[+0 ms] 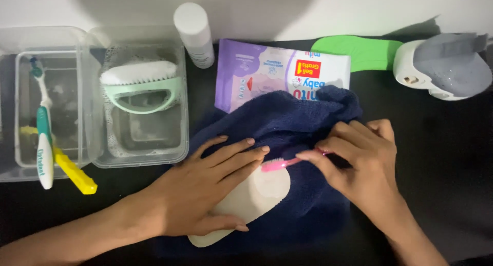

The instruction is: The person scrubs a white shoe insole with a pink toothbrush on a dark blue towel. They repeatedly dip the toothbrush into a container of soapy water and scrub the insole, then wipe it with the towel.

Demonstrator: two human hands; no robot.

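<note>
My left hand (205, 191) lies flat on a cream shoe insole (267, 191), pressing it onto a dark blue towel (298, 122). The fingers are spread and point right. My right hand (359, 160) grips a pink toothbrush (280, 164) by its handle, with the brush head touching the insole's upper end, close to my left fingertips. Most of the handle is hidden inside my right fist.
Two clear plastic tubs stand at the left: one (154, 155) holds a mint scrub brush (141, 83), the other (15, 117) a teal-and-white toothbrush (43, 137) and a yellow one (76, 174). A white bottle (195, 34), wipes pack (277, 73), green insole (359, 50) and white-grey shoe (444, 65) line the back.
</note>
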